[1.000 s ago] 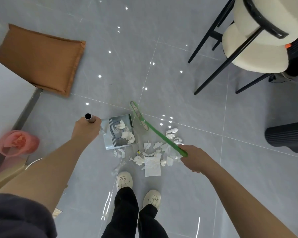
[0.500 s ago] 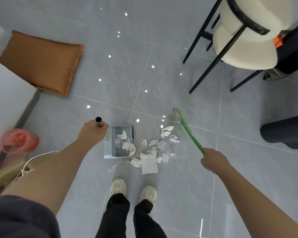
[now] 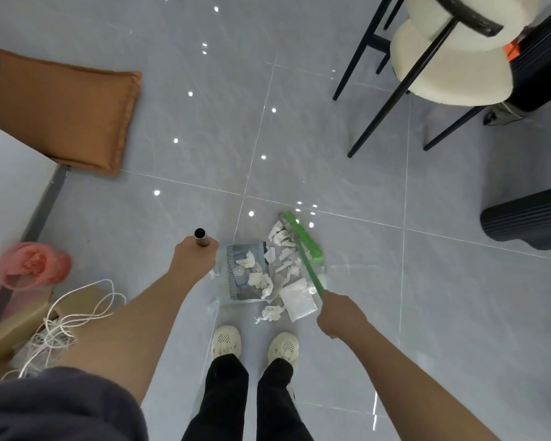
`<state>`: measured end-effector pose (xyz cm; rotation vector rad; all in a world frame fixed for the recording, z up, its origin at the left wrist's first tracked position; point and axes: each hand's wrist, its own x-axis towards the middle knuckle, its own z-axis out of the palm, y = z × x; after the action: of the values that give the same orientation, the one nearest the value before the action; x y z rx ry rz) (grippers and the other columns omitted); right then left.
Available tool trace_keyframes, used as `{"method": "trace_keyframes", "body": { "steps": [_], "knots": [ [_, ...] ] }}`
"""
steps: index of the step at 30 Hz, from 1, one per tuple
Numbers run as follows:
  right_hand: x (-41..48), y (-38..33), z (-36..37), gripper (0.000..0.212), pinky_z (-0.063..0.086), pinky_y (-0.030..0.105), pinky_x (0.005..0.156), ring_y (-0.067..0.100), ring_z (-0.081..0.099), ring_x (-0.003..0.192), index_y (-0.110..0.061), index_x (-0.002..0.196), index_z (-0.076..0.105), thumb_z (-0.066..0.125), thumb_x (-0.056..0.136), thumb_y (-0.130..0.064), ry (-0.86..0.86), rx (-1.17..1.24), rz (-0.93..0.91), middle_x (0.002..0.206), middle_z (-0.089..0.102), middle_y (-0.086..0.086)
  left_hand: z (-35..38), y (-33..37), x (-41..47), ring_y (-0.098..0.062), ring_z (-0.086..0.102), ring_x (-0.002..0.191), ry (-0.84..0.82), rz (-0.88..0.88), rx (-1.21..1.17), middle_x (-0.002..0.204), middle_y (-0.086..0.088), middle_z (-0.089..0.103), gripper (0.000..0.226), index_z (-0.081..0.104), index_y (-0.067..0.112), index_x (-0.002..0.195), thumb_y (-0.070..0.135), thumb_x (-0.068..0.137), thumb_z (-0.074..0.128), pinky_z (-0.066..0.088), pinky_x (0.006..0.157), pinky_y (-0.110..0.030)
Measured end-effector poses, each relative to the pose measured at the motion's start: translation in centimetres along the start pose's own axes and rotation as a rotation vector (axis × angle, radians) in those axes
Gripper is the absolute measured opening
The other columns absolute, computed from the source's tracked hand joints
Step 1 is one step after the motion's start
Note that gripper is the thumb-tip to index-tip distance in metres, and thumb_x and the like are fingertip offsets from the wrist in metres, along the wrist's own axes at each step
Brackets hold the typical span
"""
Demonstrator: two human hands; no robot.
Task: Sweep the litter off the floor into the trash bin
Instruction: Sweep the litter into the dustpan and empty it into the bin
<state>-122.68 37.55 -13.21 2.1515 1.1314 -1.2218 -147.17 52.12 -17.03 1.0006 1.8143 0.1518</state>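
Note:
A pile of white paper litter (image 3: pixel 283 268) lies on the grey floor just ahead of my shoes. A grey dustpan (image 3: pixel 239 281) sits at the pile's left, with several scraps inside it. My left hand (image 3: pixel 193 259) is closed around the dustpan's metal tube handle (image 3: pixel 201 238). My right hand (image 3: pixel 339 315) grips the green broom (image 3: pixel 303 246), whose head rests against the litter's right side. A flat white packet (image 3: pixel 298 299) lies at the near edge of the pile.
A brown cushion (image 3: pixel 61 106) lies far left by a white table edge (image 3: pixel 10 173). A cream chair (image 3: pixel 442 58) with black legs stands far right. A black ribbed bin (image 3: pixel 528 218) is at the right. A pink bag (image 3: pixel 29 265), cardboard and white cord (image 3: pixel 74 316) lie near left.
The broom swung out to the right, then came back against the litter, pushing scraps toward the dustpan. My left hand kept hold of the handle.

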Motion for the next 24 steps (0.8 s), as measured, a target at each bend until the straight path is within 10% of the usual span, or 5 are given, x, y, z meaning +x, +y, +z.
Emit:
{"method": "trace_keyframes", "body": {
  "steps": [12,24],
  "knots": [
    [-3.3,-3.7,-2.0,0.032,0.033,0.022,0.041,0.018,0.041,0.050,-0.021,0.108,0.046,0.035,0.085,-0.002,-0.149,0.348,-0.074,0.069,0.042,0.003,0.2,2.0,-0.3,-0.026,0.057,0.066,-0.043,0.078,0.016,0.073,-0.021,0.065,0.026,0.064,0.003,0.083,0.024,0.081,0.048,0.048,0.066,-0.036],
    [-13.8,-2.3,-7.1,0.049,0.024,0.021,0.044,0.015,0.028,0.049,-0.021,0.131,0.050,0.038,0.089,-0.001,-0.109,0.586,-0.066,0.072,0.036,0.009,-6.0,7.7,-7.4,-0.030,0.062,0.070,-0.056,0.186,0.046,0.090,-0.027,0.072,0.042,0.066,-0.006,0.098,0.028,0.080,0.050,0.057,0.083,-0.054]
  ]
}}
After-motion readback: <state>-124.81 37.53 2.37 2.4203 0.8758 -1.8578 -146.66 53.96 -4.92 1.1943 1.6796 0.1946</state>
